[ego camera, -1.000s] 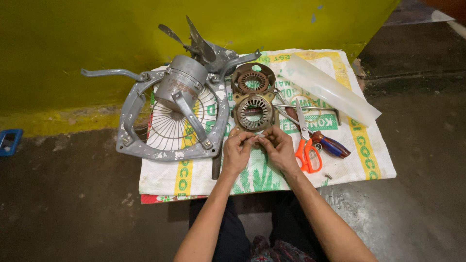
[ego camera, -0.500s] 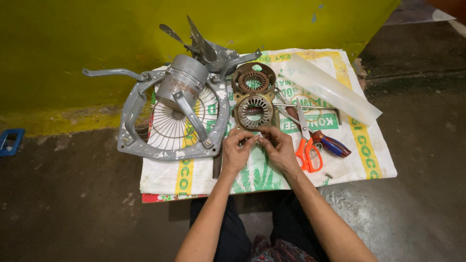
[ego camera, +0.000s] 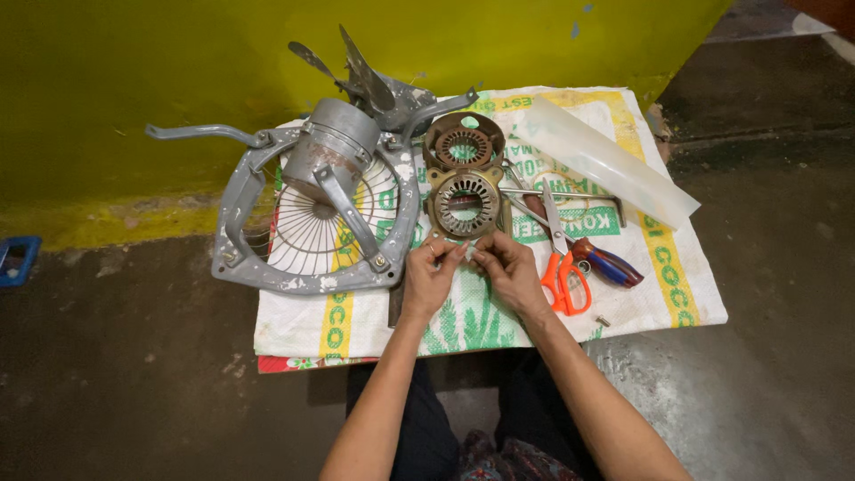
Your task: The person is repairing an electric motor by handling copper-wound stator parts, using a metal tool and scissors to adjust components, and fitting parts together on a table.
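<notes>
- The left hand [ego camera: 430,276] and right hand [ego camera: 508,267] meet near the front edge of the woven sack [ego camera: 659,267], fingertips pinched together on a small pale piece [ego camera: 469,253].
- The piece is just before the nearer stator ring [ego camera: 463,203]; orange scissors [ego camera: 561,267] lie to the right.

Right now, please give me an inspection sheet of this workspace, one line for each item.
Surface: white woven sack with green and yellow print, spread on a dark concrete floor.
Job's things: two round motor stators, upper one brown, lower one brass-coloured, just beyond the hands.
Clutter: grey fan frame with motor, orange-handled scissors, screwdriver, translucent plastic sheet.
Hands: left hand and right hand meet fingertip to fingertip over the sack, pinching something too small to tell.
Cables: nothing seen.
Surroundings: yellow-green wall; blue object at the left edge.
</notes>
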